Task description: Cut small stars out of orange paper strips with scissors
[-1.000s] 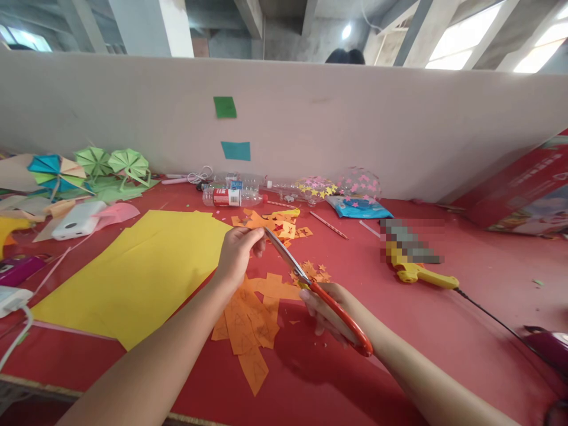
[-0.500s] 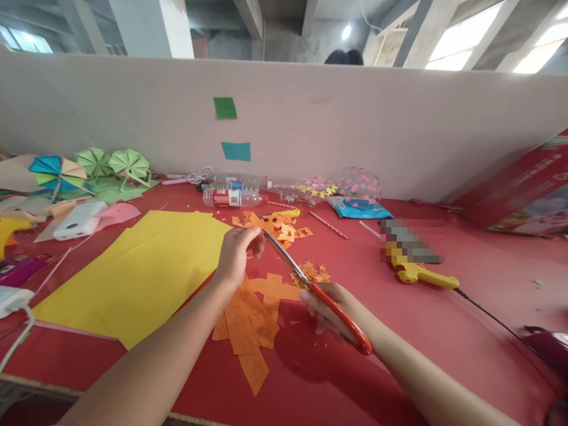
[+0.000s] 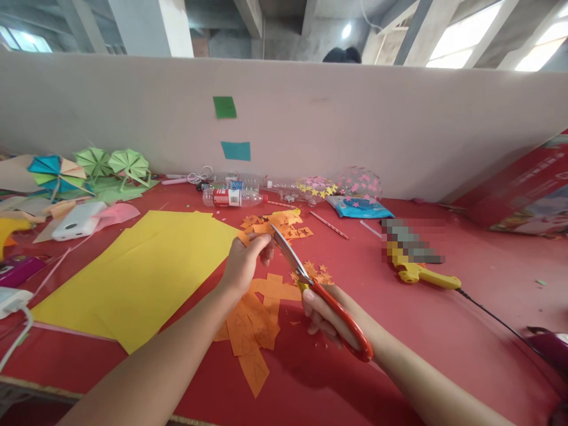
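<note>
My right hand (image 3: pixel 331 316) is closed around the red handles of a pair of scissors (image 3: pixel 306 278). The blades point up and to the left, their tips close to the fingers of my left hand (image 3: pixel 244 260). That hand pinches a piece of orange paper (image 3: pixel 243 238), mostly hidden behind the fingers. Beneath the hands lie orange paper strips (image 3: pixel 251 322) with pencilled outlines. Cut-out orange stars (image 3: pixel 317 273) are piled just beyond the scissors handles. Farther back is a heap of orange paper scraps (image 3: pixel 295 225) with star-shaped holes.
Large yellow sheets (image 3: pixel 133 272) cover the left of the red table (image 3: pixel 479 278). Plastic bottles (image 3: pixel 233 197), a blue packet (image 3: pixel 361 208) and a striped straw (image 3: pixel 329 225) lie toward the white partition (image 3: pixel 377 124). A yellow glue gun (image 3: pixel 426 276) with a black cord rests at right.
My left hand has shifted slightly right and down. The scissor tips have moved a little to the right, and the scissors stay in my right hand.
</note>
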Demonstrator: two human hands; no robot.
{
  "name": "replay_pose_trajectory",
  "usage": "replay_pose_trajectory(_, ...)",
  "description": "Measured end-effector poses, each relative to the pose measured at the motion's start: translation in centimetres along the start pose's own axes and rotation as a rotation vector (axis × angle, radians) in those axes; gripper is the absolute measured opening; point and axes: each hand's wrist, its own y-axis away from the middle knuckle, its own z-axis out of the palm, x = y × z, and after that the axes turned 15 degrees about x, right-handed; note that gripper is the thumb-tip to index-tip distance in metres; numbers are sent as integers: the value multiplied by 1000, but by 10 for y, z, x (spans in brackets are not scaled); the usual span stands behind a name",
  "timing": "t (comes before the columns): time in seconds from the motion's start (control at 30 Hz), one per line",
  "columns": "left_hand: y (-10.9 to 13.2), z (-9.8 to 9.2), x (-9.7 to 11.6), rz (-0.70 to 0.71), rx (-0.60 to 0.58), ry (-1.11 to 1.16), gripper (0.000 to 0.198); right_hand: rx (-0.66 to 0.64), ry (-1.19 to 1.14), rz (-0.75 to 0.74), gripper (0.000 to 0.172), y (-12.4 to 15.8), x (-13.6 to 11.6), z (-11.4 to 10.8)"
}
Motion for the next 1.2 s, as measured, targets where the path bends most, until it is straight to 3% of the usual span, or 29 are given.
replay_pose_trajectory(1.2, 3, 1, -2, -35, -67, 50, 23, 59, 4, 61, 52, 2, -6, 4)
